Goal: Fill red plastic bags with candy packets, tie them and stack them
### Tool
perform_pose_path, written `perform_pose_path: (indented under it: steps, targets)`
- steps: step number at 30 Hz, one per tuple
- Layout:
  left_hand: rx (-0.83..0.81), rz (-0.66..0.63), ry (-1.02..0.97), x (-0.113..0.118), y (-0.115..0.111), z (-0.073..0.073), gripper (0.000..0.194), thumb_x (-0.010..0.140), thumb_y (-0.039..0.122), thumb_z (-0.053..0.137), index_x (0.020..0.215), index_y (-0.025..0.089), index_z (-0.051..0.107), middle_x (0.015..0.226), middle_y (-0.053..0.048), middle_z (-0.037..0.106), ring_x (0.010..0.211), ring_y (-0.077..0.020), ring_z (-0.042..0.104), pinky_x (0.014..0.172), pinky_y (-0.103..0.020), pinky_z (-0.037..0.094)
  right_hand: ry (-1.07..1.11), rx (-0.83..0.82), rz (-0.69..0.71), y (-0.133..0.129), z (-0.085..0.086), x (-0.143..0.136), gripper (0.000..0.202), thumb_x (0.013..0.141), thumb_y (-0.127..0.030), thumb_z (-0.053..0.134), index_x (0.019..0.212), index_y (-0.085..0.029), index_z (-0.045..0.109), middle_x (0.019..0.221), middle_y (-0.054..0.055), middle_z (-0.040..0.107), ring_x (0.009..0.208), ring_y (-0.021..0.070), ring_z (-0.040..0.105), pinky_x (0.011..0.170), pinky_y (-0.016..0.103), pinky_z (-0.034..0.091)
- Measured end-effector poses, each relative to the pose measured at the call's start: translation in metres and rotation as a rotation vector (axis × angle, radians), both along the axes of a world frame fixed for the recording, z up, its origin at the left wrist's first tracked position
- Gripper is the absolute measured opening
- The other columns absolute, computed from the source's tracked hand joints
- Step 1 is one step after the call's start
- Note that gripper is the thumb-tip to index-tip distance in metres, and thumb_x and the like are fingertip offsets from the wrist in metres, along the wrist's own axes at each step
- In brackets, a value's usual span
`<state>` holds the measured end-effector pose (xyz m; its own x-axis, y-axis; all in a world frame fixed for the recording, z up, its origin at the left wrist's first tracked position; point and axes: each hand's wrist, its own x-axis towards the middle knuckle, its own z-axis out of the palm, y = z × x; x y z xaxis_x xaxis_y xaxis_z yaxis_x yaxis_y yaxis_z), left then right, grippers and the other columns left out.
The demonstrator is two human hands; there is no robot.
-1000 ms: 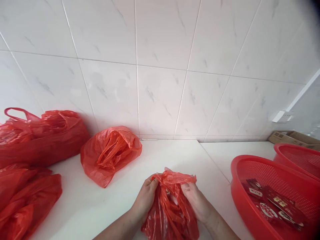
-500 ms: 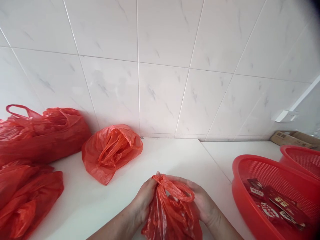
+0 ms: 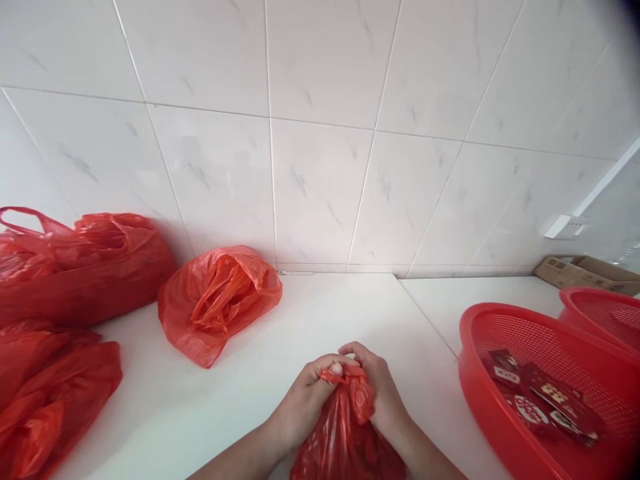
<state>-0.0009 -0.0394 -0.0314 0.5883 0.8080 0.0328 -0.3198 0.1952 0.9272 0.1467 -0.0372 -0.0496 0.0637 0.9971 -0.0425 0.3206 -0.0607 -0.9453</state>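
Note:
A red plastic bag [image 3: 345, 440] stands at the bottom centre, its top bunched between both hands. My left hand [image 3: 309, 400] is closed on the gathered neck, thumb pressed on the plastic. On the other side my right hand [image 3: 379, 387] wraps around the bunched handles, its fingertips partly hidden behind the bag. The lower part of the bag runs out of view, and what lies inside is hidden. To the right is a red plastic basket [image 3: 473, 373] with several dark red snack packets [image 3: 563, 397] in it.
On the white table [image 3: 400, 320] lies a crumpled red bag [image 3: 220, 303] by the tiled wall [image 3: 320, 187]. A full red bag [image 3: 90, 280] and another red bag [image 3: 55, 393] are at far left. A second basket [image 3: 600, 313] and a cardboard box [image 3: 590, 273] stand at right.
The bag's loose handle loops have been drawn together, and its top is now squeezed tight. Both hands have come closer to each other over the neck.

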Motion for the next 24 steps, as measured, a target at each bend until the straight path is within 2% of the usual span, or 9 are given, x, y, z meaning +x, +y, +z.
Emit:
perform_pose_path:
  steps: [2,5,9,12,16,19,22,24]
  targets:
    - [0.089,-0.02,0.049,0.0,0.0,0.0,0.033,0.092,0.041,0.049,0.105,0.016,0.068,0.091,-0.008,0.069,0.091,-0.0203,0.062,0.081,-0.03,0.045,0.012,0.043,-0.002,0.0,-0.001,0.0,0.013,0.07,-0.016,0.058,0.081,-0.021,0.062,0.064,-0.004,0.058,0.06,0.0132,0.052,0.057,0.025,0.038]
    - [0.185,0.028,0.135,-0.001,0.003,0.001,0.033,0.093,0.04,0.048,0.103,0.017,0.069,0.094,-0.007,0.07,0.086,-0.0187,0.062,0.079,-0.03,0.044,0.228,0.06,0.058,0.0,0.003,0.002,0.016,0.068,-0.017,0.062,0.084,-0.02,0.065,0.073,-0.002,0.063,0.068,0.0148,0.056,0.063,0.026,0.042]
    - [0.253,0.105,0.238,-0.003,0.007,0.001,0.034,0.093,0.04,0.046,0.102,0.019,0.071,0.096,-0.006,0.07,0.084,-0.0189,0.062,0.081,-0.031,0.045,0.45,-0.05,0.203,0.001,0.007,0.009,0.023,0.072,-0.022,0.067,0.095,-0.019,0.067,0.081,0.002,0.067,0.073,0.0168,0.06,0.068,0.028,0.045]
    - [0.297,0.162,0.3,-0.004,0.008,0.001,0.031,0.092,0.038,0.047,0.103,0.021,0.071,0.097,-0.006,0.07,0.092,-0.0215,0.062,0.086,-0.032,0.045,0.659,-0.174,0.24,0.001,0.007,0.017,0.03,0.07,-0.019,0.069,0.1,-0.019,0.067,0.081,0.002,0.068,0.07,0.0151,0.061,0.068,0.028,0.046]
    - [0.408,0.232,0.394,-0.006,0.007,-0.002,0.032,0.094,0.036,0.044,0.106,0.026,0.071,0.094,-0.006,0.066,0.09,-0.0209,0.061,0.084,-0.031,0.045,0.916,-0.165,0.279,0.001,0.007,0.024,0.022,0.079,-0.031,0.063,0.095,-0.017,0.066,0.091,0.005,0.068,0.082,0.0179,0.063,0.078,0.032,0.047]
    - [0.666,0.274,0.447,-0.011,0.006,-0.007,0.034,0.094,0.034,0.041,0.115,0.027,0.067,0.092,-0.008,0.06,0.084,-0.0201,0.058,0.077,-0.032,0.046,0.843,-0.1,0.179,0.004,0.006,0.026,0.016,0.076,-0.033,0.066,0.084,-0.02,0.059,0.08,0.0,0.065,0.07,0.0148,0.06,0.071,0.031,0.047]
    - [1.06,0.335,0.457,-0.018,0.002,-0.009,0.035,0.092,0.029,0.044,0.123,0.029,0.061,0.106,-0.011,0.058,0.095,-0.0239,0.055,0.082,-0.038,0.044,0.63,-0.001,-0.039,0.013,0.001,0.035,0.02,0.07,-0.028,0.069,0.081,-0.022,0.053,0.07,-0.004,0.06,0.059,0.0131,0.054,0.06,0.028,0.043]
    - [1.249,0.314,0.423,-0.02,-0.003,-0.007,0.035,0.09,0.024,0.047,0.123,0.029,0.059,0.101,-0.01,0.061,0.095,-0.0247,0.055,0.087,-0.042,0.041,0.535,0.061,-0.169,0.022,-0.003,0.047,0.018,0.069,-0.025,0.068,0.077,-0.022,0.052,0.065,-0.005,0.056,0.056,0.0121,0.051,0.057,0.025,0.04]
